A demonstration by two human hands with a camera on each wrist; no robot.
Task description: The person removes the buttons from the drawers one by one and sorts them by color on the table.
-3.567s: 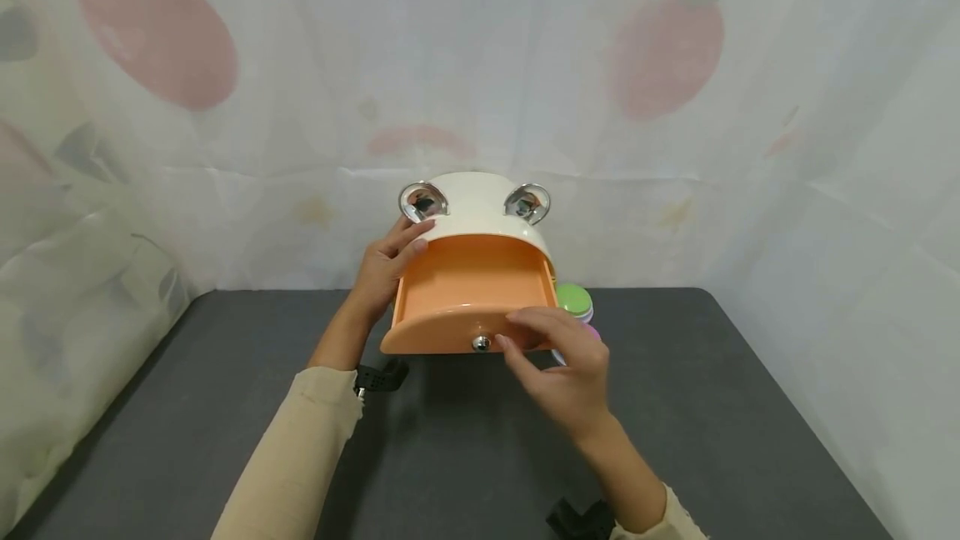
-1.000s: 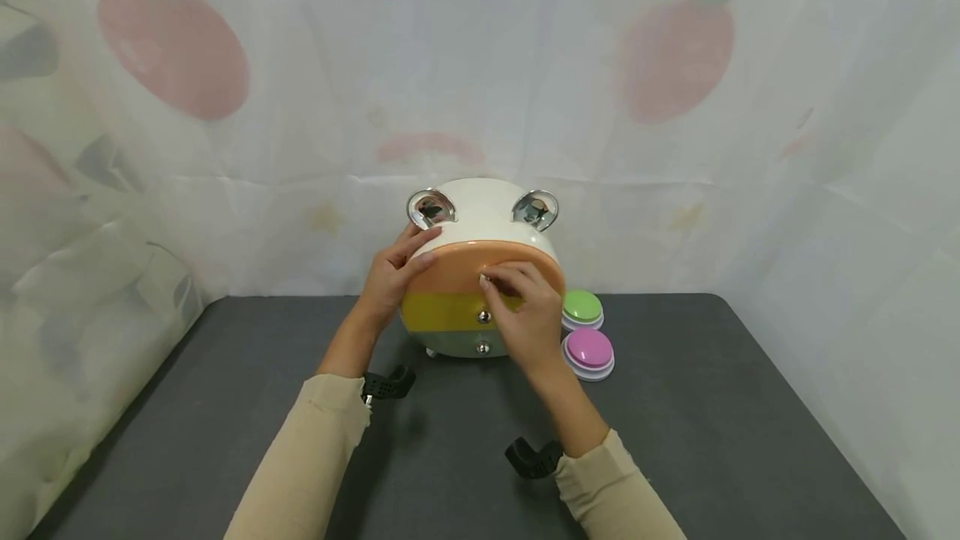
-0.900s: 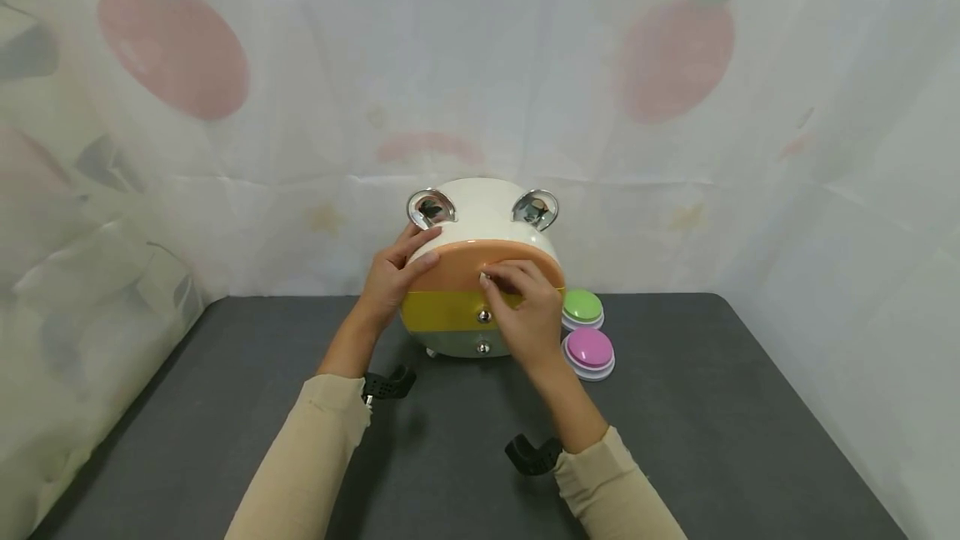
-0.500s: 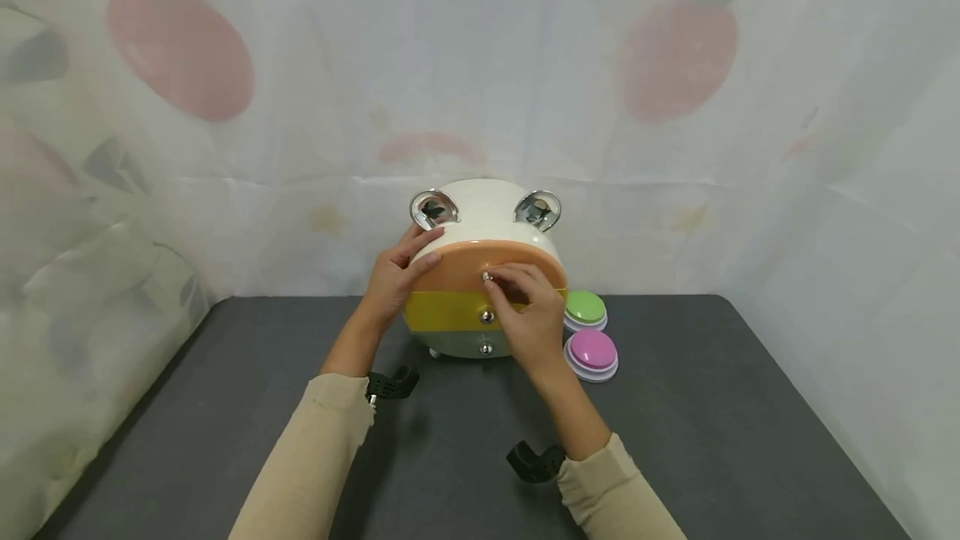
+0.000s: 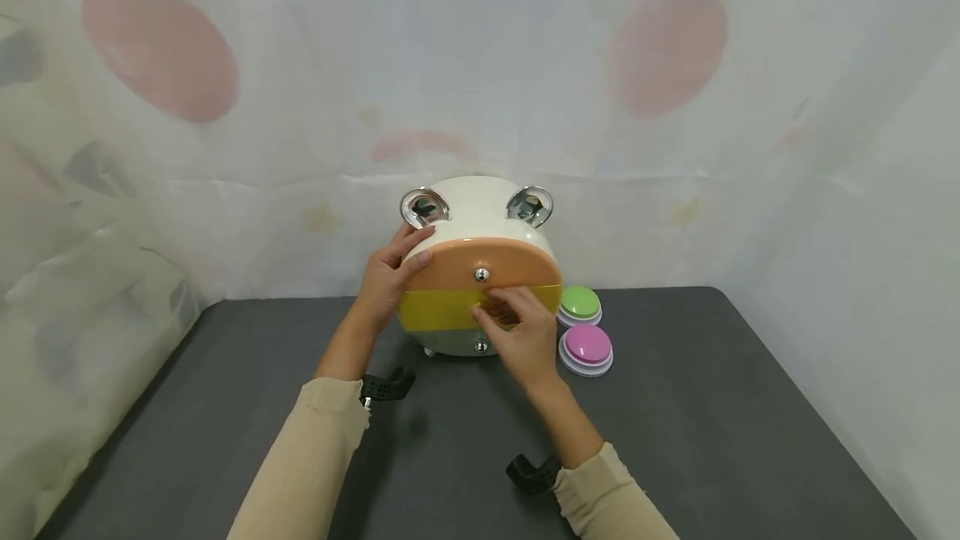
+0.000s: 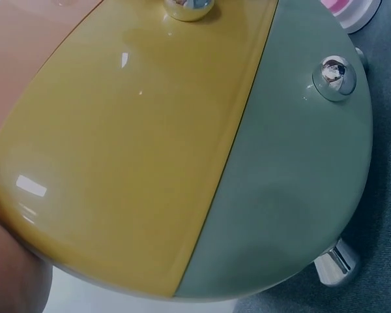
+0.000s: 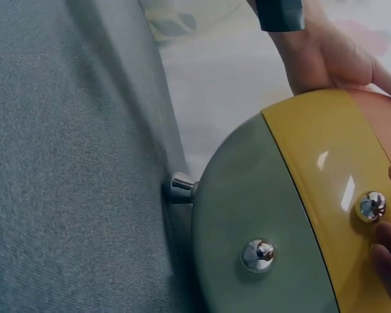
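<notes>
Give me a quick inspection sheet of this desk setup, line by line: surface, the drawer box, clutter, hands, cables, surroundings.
Surface: dark grey table, matte.
Job's things: white drawer box with two chrome ears; orange drawer, yellow drawer and green drawer look pushed in, each with a chrome knob.
Clutter: green button and pink button beside the box.
Hands: left hand rests on the box's side; right hand has its fingertips at the yellow drawer's knob.
Cables: nothing seen.
Surroundings: pale curtain with a fruit print behind and at the sides.
</notes>
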